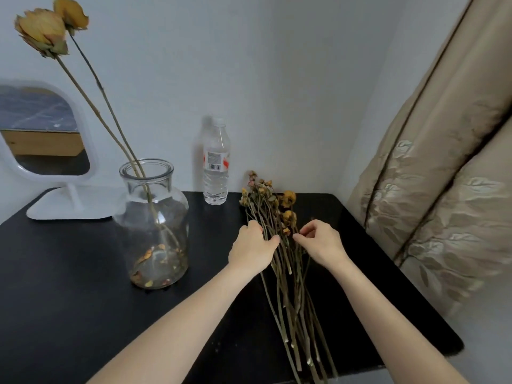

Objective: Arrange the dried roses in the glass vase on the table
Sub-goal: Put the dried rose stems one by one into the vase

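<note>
A clear glass vase (155, 225) stands on the black table (69, 273), left of centre. Two dried yellow roses (44, 31) lean out of it up to the left, and fallen petals lie at its bottom. A bundle of several dried roses (282, 278) lies flat on the table to the right, heads toward the wall, stems reaching past the front edge. My left hand (253, 249) rests on the bundle's left side, fingers curled round some stems. My right hand (322, 242) hovers at the bundle's right side, fingertips pinched near a stem.
A plastic water bottle (216, 162) stands at the wall behind the bundle. A white table mirror (47, 151) sits at the back left. A beige patterned curtain (443, 189) hangs close to the table's right edge.
</note>
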Available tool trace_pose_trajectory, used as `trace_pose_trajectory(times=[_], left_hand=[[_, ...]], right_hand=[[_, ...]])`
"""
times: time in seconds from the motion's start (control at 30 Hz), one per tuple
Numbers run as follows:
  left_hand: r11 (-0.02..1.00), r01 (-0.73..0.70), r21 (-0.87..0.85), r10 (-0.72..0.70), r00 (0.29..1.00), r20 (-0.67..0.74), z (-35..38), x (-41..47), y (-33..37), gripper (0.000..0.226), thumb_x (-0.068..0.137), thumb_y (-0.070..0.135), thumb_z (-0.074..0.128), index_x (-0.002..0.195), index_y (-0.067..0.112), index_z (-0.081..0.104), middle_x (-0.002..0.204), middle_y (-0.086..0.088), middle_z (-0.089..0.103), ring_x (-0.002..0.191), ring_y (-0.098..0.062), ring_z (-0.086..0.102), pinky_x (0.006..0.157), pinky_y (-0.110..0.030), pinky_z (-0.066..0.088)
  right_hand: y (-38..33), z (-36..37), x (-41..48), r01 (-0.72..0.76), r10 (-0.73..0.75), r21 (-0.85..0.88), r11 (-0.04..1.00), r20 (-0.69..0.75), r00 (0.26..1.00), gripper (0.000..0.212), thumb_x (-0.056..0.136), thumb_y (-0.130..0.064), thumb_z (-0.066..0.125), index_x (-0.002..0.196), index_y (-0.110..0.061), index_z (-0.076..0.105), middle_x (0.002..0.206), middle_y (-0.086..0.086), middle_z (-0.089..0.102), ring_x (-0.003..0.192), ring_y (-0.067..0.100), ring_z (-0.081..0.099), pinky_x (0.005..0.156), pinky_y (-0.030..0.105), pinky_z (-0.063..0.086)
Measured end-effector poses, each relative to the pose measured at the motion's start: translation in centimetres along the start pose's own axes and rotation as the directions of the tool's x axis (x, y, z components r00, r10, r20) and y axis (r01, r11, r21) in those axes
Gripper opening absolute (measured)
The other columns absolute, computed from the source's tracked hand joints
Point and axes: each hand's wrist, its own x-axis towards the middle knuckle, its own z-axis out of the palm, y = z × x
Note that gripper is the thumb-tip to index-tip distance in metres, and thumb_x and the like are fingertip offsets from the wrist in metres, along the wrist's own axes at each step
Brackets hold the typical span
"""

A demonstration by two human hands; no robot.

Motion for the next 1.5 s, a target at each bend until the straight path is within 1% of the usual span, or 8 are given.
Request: trace_pose_trajectory(times=[0.17,0.33,0.47,0.63,0.97,1.13,1.33,1.5], left_hand=[[0.995,0.08,0.065,-0.078,0.997,-0.025,1.1,1.3,-0.3,0.041,0.089,0.041,0.052,0.114,0.008,0.046,0.106,-0.008,0.056,0.096,-0.028,0.058,0.077,-0.038,0.048],[0.992,0.114,0.045,-0.113,0.993,-0.014,1.6,2.1,-1.2,0.022,0.092,0.032,0.049,0.098,0.012,0.054,0.095,-0.002,0.059,0.084,-0.023,0.056,0.071,-0.033,0.044],[0.989,0.143,-0.019,-0.143,0.989,0.029,1.7,2.2,-1.5,0.021,0.09,0.031,0.051,0.091,0.012,0.061,0.093,-0.009,0.068,0.085,-0.032,0.065,0.078,-0.039,0.054],[0.984,0.175,-0.004,-0.175,0.984,0.042,1.7,2.4,-1.5,0.031,0.088,0.032,0.052,0.083,0.006,0.067,0.086,-0.009,0.071,0.081,-0.027,0.065,0.075,-0.034,0.052],[0.978,0.209,0.023,-0.21,0.977,0.033,0.5,2.2,-0.9,0.028,0.082,0.029,0.054,0.08,0.004,0.068,0.059,0.001,0.067,0.069,-0.019,0.068,0.074,-0.032,0.056],[0.986,0.167,0.016,-0.167,0.986,0.013,-0.2,2.3,-0.8,0.031,0.083,0.028,0.055,0.08,0.0,0.067,0.076,-0.011,0.072,0.074,-0.026,0.069,0.076,-0.037,0.057],[0.994,0.104,-0.023,-0.104,0.994,-0.012,-0.8,2.2,-0.5,0.016,0.085,0.025,0.051,0.077,0.012,0.054,0.086,-0.017,0.072,0.071,-0.03,0.066,0.078,-0.039,0.054],[0.994,0.05,-0.093,-0.053,0.998,-0.027,-1.2,2.1,-0.4,0.02,0.088,0.024,0.048,0.076,0.009,0.054,0.073,-0.009,0.063,0.071,-0.028,0.063,0.077,-0.04,0.053]], right_hand=[[0.6,1.2,0.9,0.041,-0.041,0.015,0.999,0.032,0.999,0.017,0.084,-0.032,0.066,0.089,-0.016,0.064,0.073,-0.008,0.055,0.065,0.002,0.05,0.051,0.013,0.033],[-0.2,2.2,1.5,0.069,-0.07,0.007,0.998,0.082,0.994,0.017,0.082,-0.037,0.067,0.08,-0.021,0.062,0.071,-0.01,0.055,0.064,0.002,0.051,0.052,0.014,0.035],[-0.9,2.9,1.8,0.058,-0.04,-0.102,0.993,0.166,0.985,0.025,0.081,-0.04,0.068,0.086,-0.016,0.067,0.076,-0.008,0.058,0.072,0.006,0.056,0.062,0.02,0.043],[-1.2,3.0,2.0,0.02,0.008,-0.141,0.99,0.197,0.98,0.021,0.084,-0.029,0.064,0.08,-0.01,0.071,0.078,0.001,0.066,0.075,0.015,0.064,0.072,0.029,0.054],[-1.5,1.9,1.9,-0.023,0.018,0.026,0.999,0.185,0.982,0.023,0.09,-0.031,0.058,0.08,-0.014,0.071,0.08,-0.002,0.065,0.082,0.011,0.062,0.062,0.017,0.038],[-2.0,1.0,1.6,0.0,-0.014,0.117,0.993,0.125,0.992,0.025,0.092,-0.031,0.055,0.075,-0.018,0.069,0.086,0.002,0.07,0.094,0.015,0.064,0.053,0.01,0.033],[-2.3,0.6,1.3,0.001,-0.011,0.174,0.985,0.059,0.998,0.026,0.092,-0.03,0.055,0.073,-0.02,0.068,0.074,-0.01,0.063,0.082,0.005,0.062,0.048,0.009,0.033],[-2.3,0.5,0.9,0.007,-0.017,0.199,0.98,0.048,0.999,0.025,0.093,-0.03,0.053,0.079,-0.018,0.07,0.084,0.001,0.069,0.085,0.009,0.063,0.048,0.009,0.035]])
